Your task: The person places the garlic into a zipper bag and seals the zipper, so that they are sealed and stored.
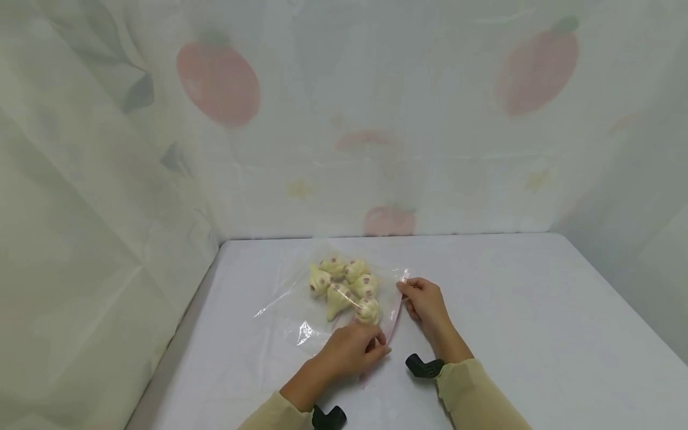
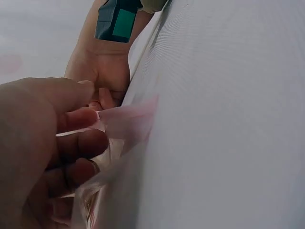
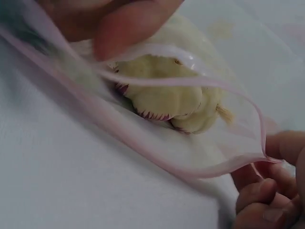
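A clear plastic bag [image 1: 314, 325] with a pink-edged mouth lies on the table. Inside it are several cream-coloured garlic bulbs [image 1: 338, 298] with purple marks; a close-up of the bulbs [image 3: 162, 90] shows through the parted mouth in the right wrist view. My right hand [image 1: 427, 303] pinches the far corner of the mouth between thumb and fingers. Across the bag's near side reaches my left hand [image 1: 352, 349], its fingers curled at the pink edge [image 2: 131, 119]. Film runs along those fingertips in the left wrist view; the exact hold is partly hidden.
A white cloth covers the table [image 1: 510, 310]. Printed curtains [image 1: 430, 119] hang behind it and along both sides. Each wrist carries a black camera mount, such as the right mount [image 1: 424, 365].
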